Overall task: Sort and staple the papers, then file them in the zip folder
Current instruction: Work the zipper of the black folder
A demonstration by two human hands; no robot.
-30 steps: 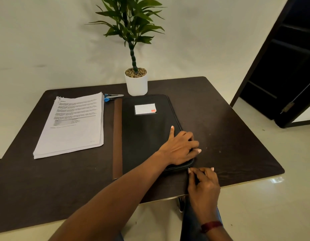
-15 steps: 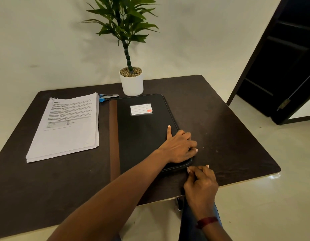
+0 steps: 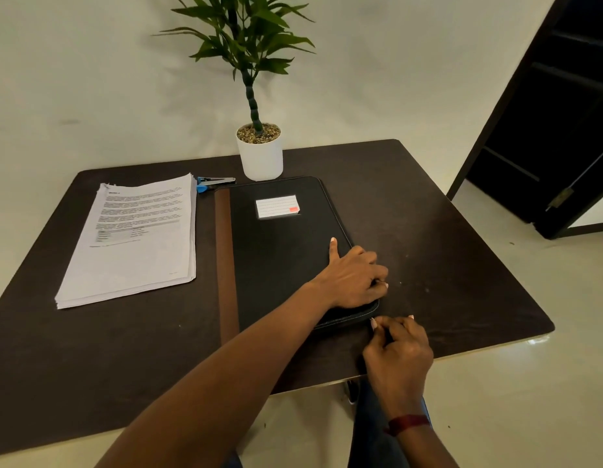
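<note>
A black zip folder [image 3: 280, 265] with a brown spine strip and a white label lies closed in the middle of the table. My left hand [image 3: 354, 278] holds its right edge, thumb straight on the cover and fingers curled over the side. My right hand [image 3: 398, 349] sits at the folder's near right corner, thumb and forefinger pinched together at the zip; the pull itself is hidden. A thick stack of printed papers [image 3: 134, 238] lies to the left of the folder. A blue and silver stapler [image 3: 214, 182] rests behind the stack, at the folder's far left corner.
A white pot with a green plant [image 3: 259, 157] stands at the back, just behind the folder. The dark table [image 3: 445, 248] has bare surface to the right of the folder. A dark doorway [image 3: 546, 130] opens at the far right.
Both hands stay where they were on the folder. Only my view has shifted a little; the papers and stapler have not moved.
</note>
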